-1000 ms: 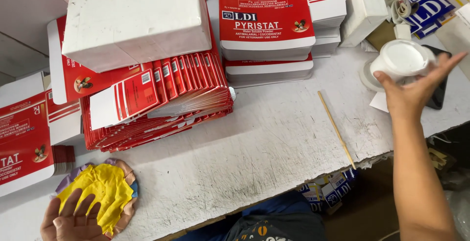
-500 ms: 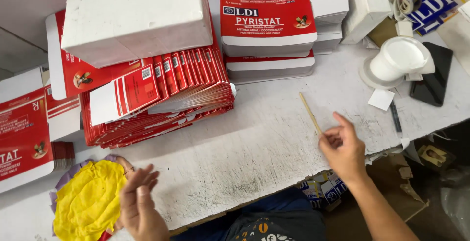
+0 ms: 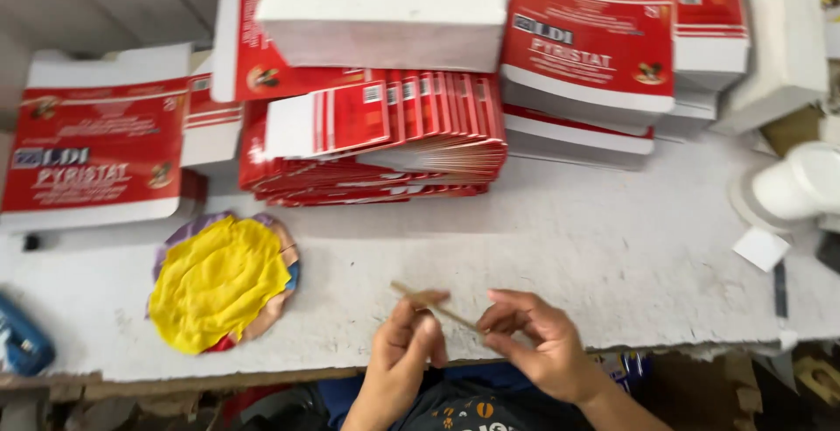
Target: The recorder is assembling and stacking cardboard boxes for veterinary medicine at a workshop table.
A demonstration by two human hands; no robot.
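A thin wooden stick (image 3: 435, 306) is held between both hands over the near edge of the table (image 3: 612, 256), lying slightly tilted with its left end a little farther away than its right. The left hand (image 3: 404, 357) has its fingers curled up around the stick's left part, pinching it, and the right hand (image 3: 535, 343) grasps the other end between thumb and fingertips. Both hands are close together, just above a dark garment with a small printed patch at the bottom of the view. To the left of the hands, on the white, scuffed table, lies a round pad of yellow cloth (image 3: 219, 282) with purple and orange edges showing under it. Farther back sits a fanned stack of flat red and white cartons (image 3: 385, 138), with a plain white box (image 3: 385, 2) resting on top. Another pile of red and white cartons (image 3: 92, 155) lies at the far left, and one more (image 3: 586, 63) at the far right of the fan. At the right edge stands a white plastic container (image 3: 801, 186), tipped on its side, with a small white paper scrap (image 3: 759, 247) just near it. A blue object (image 3: 22, 343) shows at the near left edge.
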